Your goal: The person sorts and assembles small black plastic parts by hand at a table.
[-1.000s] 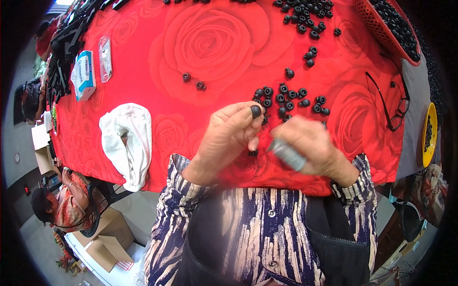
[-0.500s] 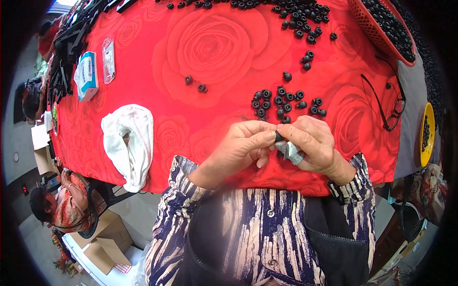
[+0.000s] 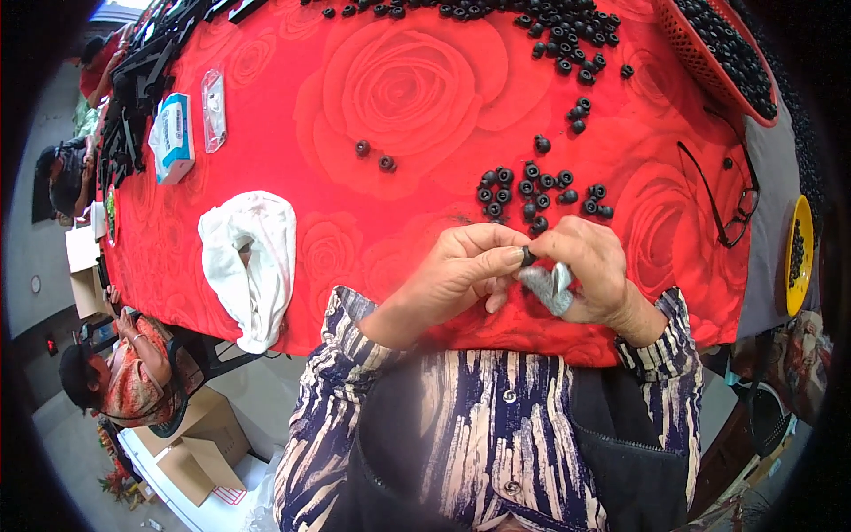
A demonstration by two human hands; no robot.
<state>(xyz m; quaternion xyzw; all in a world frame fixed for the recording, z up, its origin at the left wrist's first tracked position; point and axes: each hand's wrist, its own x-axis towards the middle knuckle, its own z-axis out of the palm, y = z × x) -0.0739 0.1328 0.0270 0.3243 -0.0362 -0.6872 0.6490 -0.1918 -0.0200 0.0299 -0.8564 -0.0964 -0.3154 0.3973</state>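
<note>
In front of me, both hands meet over a small black round part (image 3: pixel 528 255). My left hand (image 3: pixel 461 270) pinches it between thumb and forefinger. My right hand (image 3: pixel 592 266) is closed, its fingertips against the same part. Tucked in its palm is a grey, cloth-like bundle (image 3: pixel 548 291) with a pale flat piece showing; its kind is unclear. Just beyond my fingers lies a loose group of black knob-shaped parts (image 3: pixel 527 188) with hollow ends. Two more such knobs (image 3: pixel 387 163) lie farther left on the red rose-patterned tablecloth (image 3: pixel 399 89).
A red basket (image 3: pixel 709 62) full of black parts stands far right, glasses (image 3: pixel 722 195) near it. On the right is a yellow plate (image 3: pixel 800 257); on the left, a white cloth (image 3: pixel 248 266), a tissue pack (image 3: pixel 173 137) and black strips (image 3: pixel 133 97). Other people sit along the left.
The whole view has shifted slightly, so things sit a little farther right. In my right hand the pale piece has turned and drawn back from the black part. My left hand keeps its pinch.
</note>
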